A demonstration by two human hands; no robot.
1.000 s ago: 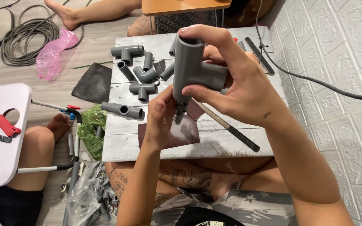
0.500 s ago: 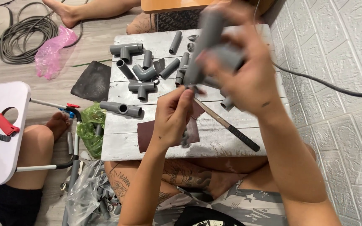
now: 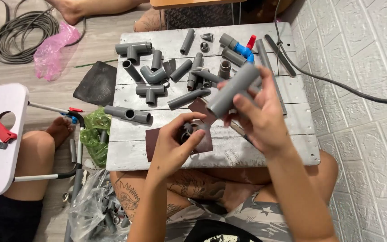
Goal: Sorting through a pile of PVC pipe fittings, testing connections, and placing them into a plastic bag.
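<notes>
Fingers of the left hand [image 3: 175,145] curl around a small grey fitting [image 3: 189,131] and a dark sandpaper sheet [image 3: 202,142], low over the wooden board [image 3: 265,150]. The right hand [image 3: 260,116] grips a grey pipe piece [image 3: 233,89], tilted, farther up. Half a second earlier this pipe was raised higher; now it is lowered toward the board.

**Bare arms, tattooed thigh, star-print shorts**

Both forearms are bare, with no sleeves, watch or rings showing on the left hand [image 3: 172,150] or the right hand [image 3: 261,121]. Dark tattoo linework covers the thigh [image 3: 189,184]. The shorts [image 3: 251,214] are grey-patterned with white stars and stripes.
</notes>
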